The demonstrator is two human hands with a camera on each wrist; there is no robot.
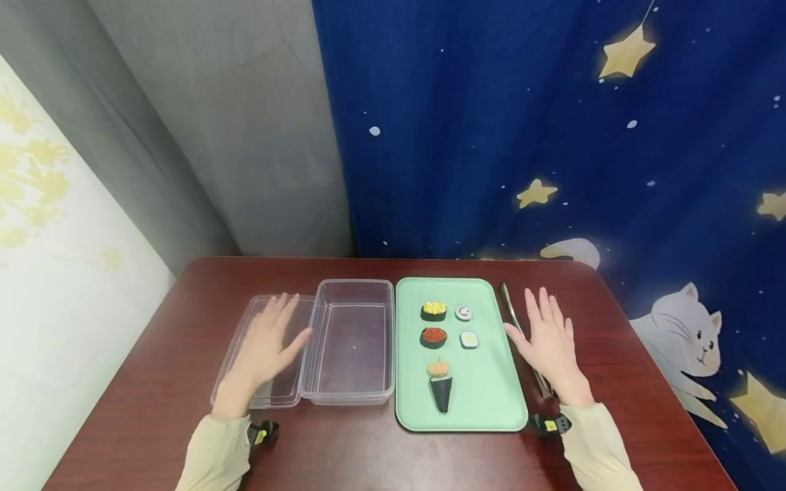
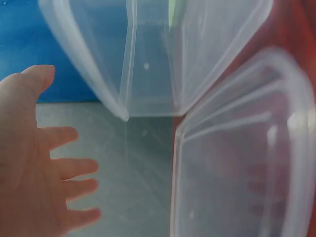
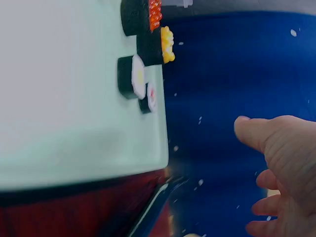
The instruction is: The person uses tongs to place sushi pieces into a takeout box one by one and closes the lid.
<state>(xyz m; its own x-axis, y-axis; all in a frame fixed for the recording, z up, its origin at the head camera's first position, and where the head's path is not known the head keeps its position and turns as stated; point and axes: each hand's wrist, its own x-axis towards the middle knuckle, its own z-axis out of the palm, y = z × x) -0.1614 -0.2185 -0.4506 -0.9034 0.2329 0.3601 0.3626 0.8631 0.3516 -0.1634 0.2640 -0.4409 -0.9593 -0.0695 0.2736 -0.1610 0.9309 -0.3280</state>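
My left hand [image 1: 264, 351] hovers with spread fingers over a clear plastic lid [image 1: 284, 393], holding nothing. To the lid's right stands a clear plastic box [image 1: 356, 348]. On a pale green tray [image 1: 491, 395] lie a sushi piece with yellow topping [image 1: 433, 312], one with red roe [image 1: 434, 337], two small rolls [image 1: 463, 313] and a cone-shaped hand roll [image 1: 441, 395]. My right hand [image 1: 551, 344], also empty with fingers extended, is above a slim metal utensil [image 1: 508, 300] beside the tray, covering part of it. The right wrist view shows the thumb [image 3: 254, 133] apart from the other fingers.
Everything stands on a dark red-brown table [image 1: 344, 450]. Behind it hang a grey curtain [image 1: 245, 136] and a blue curtain [image 1: 454, 170] with stars and a cat. At the left is a white surface with yellow flowers [image 1: 61, 273].
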